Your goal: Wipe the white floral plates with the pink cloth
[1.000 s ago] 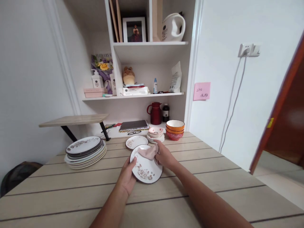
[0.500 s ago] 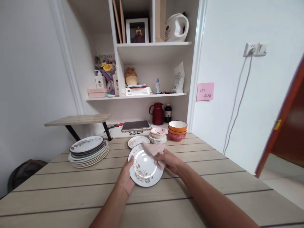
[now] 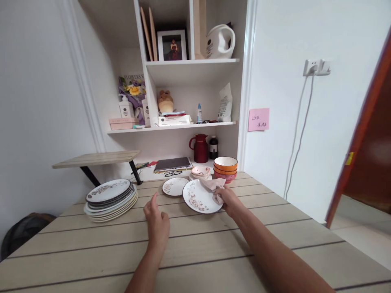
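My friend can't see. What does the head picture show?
The right hand holds a white round flower-patterned plate and a pink cloth at a pale wooden table. The left hand hovers open near a stack of plates.

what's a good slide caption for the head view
Right hand grips a floral plate and pink cloth at a wooden table; left hand open, empty

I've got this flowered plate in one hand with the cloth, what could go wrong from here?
1. Only your right hand grips the white floral plate with a dark rim, at its edge through the pink cloth; the cloth could slip and the plate drop on the wooden table.
2. The plate is close to the small white floral plate and the pink bowl on stacked saucers; it might knock them. Your left hand is open, off the plate.
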A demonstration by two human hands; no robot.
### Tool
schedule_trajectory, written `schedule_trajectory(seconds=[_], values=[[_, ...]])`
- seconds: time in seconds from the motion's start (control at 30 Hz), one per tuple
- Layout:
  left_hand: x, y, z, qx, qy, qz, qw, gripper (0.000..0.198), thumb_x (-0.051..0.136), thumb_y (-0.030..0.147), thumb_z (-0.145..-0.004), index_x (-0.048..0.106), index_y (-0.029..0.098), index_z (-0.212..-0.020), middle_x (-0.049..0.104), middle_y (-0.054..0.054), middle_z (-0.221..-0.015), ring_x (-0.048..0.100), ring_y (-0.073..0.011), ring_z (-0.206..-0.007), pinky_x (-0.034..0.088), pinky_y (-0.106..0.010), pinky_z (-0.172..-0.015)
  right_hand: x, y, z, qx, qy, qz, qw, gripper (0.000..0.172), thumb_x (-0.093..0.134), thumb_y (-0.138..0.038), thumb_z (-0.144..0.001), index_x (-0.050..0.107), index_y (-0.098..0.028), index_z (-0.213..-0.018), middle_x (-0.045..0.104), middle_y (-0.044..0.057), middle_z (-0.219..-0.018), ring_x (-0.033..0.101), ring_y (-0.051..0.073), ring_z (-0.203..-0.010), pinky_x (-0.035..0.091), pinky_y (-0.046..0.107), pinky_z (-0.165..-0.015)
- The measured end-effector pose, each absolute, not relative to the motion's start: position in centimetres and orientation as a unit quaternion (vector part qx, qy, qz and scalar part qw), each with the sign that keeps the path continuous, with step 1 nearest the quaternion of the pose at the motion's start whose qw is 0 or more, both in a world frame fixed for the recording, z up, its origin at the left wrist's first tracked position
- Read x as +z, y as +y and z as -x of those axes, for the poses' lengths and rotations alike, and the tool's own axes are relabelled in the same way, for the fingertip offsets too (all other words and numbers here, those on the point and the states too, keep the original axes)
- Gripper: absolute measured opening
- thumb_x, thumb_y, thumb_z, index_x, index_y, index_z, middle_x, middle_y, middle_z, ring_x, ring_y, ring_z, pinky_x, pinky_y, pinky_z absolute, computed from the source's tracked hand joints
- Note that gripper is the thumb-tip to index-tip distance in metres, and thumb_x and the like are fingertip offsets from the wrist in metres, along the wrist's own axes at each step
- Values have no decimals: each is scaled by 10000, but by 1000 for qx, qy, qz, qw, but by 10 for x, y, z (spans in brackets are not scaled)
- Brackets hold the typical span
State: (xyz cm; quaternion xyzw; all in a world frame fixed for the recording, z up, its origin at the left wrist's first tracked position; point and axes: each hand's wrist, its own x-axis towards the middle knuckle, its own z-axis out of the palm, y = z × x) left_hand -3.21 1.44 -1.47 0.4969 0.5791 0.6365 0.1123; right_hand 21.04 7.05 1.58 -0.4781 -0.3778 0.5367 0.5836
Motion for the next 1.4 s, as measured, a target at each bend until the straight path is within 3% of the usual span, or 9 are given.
schedule_trajectory(seconds=[0.1,0.23,0.37,0.5,0.73,0.83,1.03,1.2,1.4], values=[[-11,5,13,557,554,-617,-47,655,539,70,-752,439,247,-1374,387,-136,-1379,380,-288,-1296,298,-499,-1084,20,71,-217,536,-378,480,582,497,519,-125,-503,502,-236,-987,546,-46,-623,521,130,-500,401,232,-444],[0,-10,-7,497,518,-691,-86,654,545,32,-749,497,290,-1348,360,-110,-1483,260,-307,-1400,171,-537,-1125,22,66,-207,566,-412,454,550,499,520,-106,-493,538,-224,-978,599,-26,-667,556,143,-542,434,243,-475],[3,-12,-6,466,408,-779,99,598,497,-37,-706,665,325,-1153,544,-51,-1376,359,-285,-1367,43,-533,-1161,21,59,-197,604,-451,425,502,548,549,-94,-504,564,-220,-1037,658,3,-726,596,168,-605,470,268,-530],[-3,-8,2,462,364,-750,302,686,527,-67,-592,683,306,-1146,618,-53,-1284,485,-297,-1267,177,-493,-1160,26,57,-199,622,-462,413,478,533,619,-219,-634,533,-286,-1156,668,-12,-784,588,149,-620,443,238,-521],[1,-9,-7,592,394,-564,419,365,756,95,-609,756,228,-949,708,-74,-1110,573,-283,-1157,338,-367,-1092,35,73,-216,542,-353,287,706,377,611,-178,-621,581,-285,-981,664,-26,-930,618,138,-779,490,242,-654],[0,-9,-11,616,463,-459,441,273,791,257,-650,745,157,-899,744,-90,-935,639,-305,-1013,455,-394,-964,28,82,-229,517,-303,318,735,374,570,-155,-585,537,-276,-937,663,-9,-904,635,175,-779,513,309,-649],[-5,-16,-10,595,350,-356,631,518,811,309,-670,651,157,-1139,702,-130,-1115,652,-271,-1039,479,-402,-954,19,84,-229,452,-326,377,740,293,544,-214,-585,532,-243,-876,612,0,-745,554,152,-606,395,241,-482],[-4,-19,-10,573,294,-346,683,662,814,279,-675,562,153,-1274,698,-147,-1122,632,-284,-1092,461,-414,-990,24,72,-206,395,-404,418,711,261,527,-216,-605,588,-226,-859,579,-15,-692,493,138,-559,362,235,-477],[-5,-20,-14,576,296,-356,674,678,790,275,-703,527,128,-1311,684,-168,-1147,636,-301,-1077,466,-419,-974,18,64,-175,213,-582,488,614,362,432,-225,-712,569,-223,-1047,603,73,-994,563,242,-908,470,365,-771]])
